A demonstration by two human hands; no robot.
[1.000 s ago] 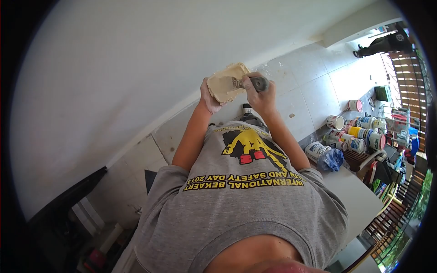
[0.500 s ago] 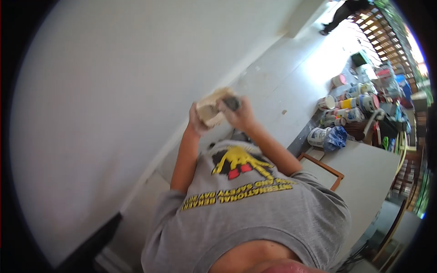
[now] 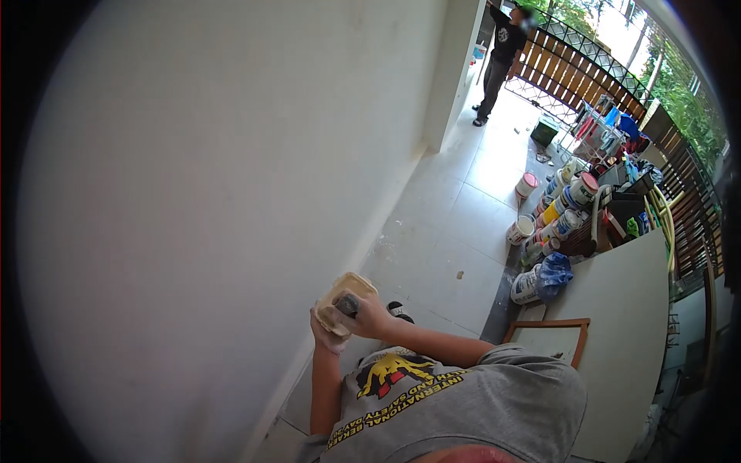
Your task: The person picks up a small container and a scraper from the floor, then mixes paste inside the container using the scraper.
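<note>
My left hand point(image 3: 329, 336) grips a shallow, cream-coloured plastic tub point(image 3: 356, 282) from its near side and underneath. The tub is tilted, its open side facing me, and pale residue marks it. In my right hand point(image 3: 373, 316) is a dark-handled tool point(image 3: 347, 304), its grey-black end sticking out of the fist over the tub. The tool's working end is hidden by the hand and the tub. Whitish smears coat the fingers of both hands. Close beside the tub, on the left, stands a plain white wall point(image 3: 193, 231).
Paint pails point(image 3: 563, 224) cluster on the right, with a blue plastic bag point(image 3: 554, 276) over one. A wood-framed panel point(image 3: 584, 332) leans near a large white board point(image 3: 625, 309). Farther off, another person point(image 3: 503, 62) stands by a slatted gate point(image 3: 556, 77). Grey floor tiles point(image 3: 432, 255) stretch between.
My view has swung up, so the hands and tub sit lower in it and the person and gate show more fully. Both hands keep their holds.
</note>
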